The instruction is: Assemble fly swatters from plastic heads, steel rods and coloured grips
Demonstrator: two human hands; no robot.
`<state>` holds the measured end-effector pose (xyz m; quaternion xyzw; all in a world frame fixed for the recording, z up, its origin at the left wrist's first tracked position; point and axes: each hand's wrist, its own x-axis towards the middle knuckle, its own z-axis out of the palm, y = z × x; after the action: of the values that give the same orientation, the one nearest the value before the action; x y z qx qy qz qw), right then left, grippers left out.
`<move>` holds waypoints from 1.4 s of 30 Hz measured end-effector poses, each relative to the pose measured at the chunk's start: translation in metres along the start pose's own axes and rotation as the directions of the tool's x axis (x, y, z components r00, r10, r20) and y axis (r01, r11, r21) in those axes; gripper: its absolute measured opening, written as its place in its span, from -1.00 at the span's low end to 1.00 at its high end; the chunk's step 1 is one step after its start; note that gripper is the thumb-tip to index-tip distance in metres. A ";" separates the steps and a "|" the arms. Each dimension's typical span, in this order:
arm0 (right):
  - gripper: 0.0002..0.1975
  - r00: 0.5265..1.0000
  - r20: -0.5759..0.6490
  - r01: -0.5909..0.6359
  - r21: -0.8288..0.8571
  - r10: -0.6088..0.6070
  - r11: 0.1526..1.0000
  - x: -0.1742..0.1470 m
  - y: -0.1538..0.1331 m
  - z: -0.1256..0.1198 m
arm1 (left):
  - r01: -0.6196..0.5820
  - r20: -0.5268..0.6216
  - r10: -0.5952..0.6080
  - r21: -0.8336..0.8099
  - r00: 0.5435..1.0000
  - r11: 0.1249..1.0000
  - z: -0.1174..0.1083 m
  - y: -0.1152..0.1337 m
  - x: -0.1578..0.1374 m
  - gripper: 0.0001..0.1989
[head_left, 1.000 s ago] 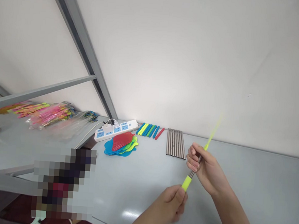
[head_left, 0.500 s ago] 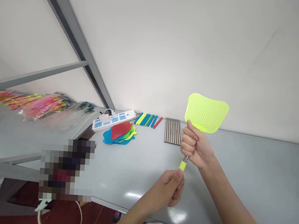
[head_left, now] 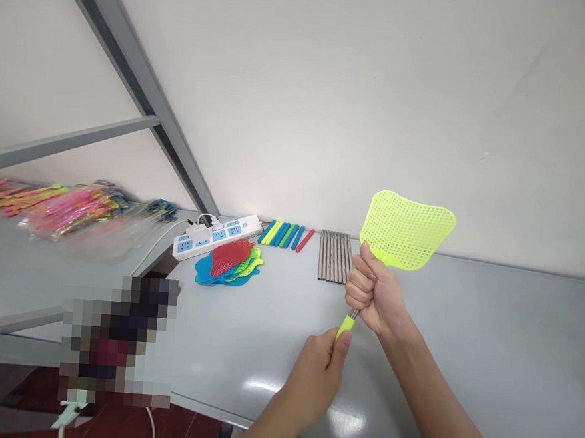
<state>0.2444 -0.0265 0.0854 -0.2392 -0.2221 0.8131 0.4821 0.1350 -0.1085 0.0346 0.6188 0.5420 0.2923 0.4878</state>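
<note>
A yellow-green fly swatter is held tilted above the table, its mesh head up and to the right. My right hand wraps round its shaft just below the head. Lower down, my left hand grips the yellow-green handle, whose upper end shows above the thumb. A short bit of metal shaft is visible between the two hands. Behind my right hand, a row of metal tubes lies on the table. Left of them are several coloured handles in blue, yellow, green and red.
A pile of loose swatter heads, red on top, lies in front of a white power strip. Bagged colourful items lie on the left table, behind a grey metal frame. The grey table meets a white wall.
My left hand has shifted slightly left and down along with the handle. My right hand keeps its grip, and the swatter head leans a little more to the right. The view has moved slightly.
</note>
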 end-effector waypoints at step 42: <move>-0.75 0.935 0.010 0.279 -0.637 -0.353 0.719 0.007 -0.006 -0.029 | 0.081 -0.039 -0.089 -0.172 0.995 0.982 -0.007 -0.015 0.001 -0.56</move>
<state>0.2629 -0.0143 0.0648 -0.3899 -0.4907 0.5825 0.5176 0.1232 -0.1067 0.0228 0.5442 0.5521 0.3306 0.5382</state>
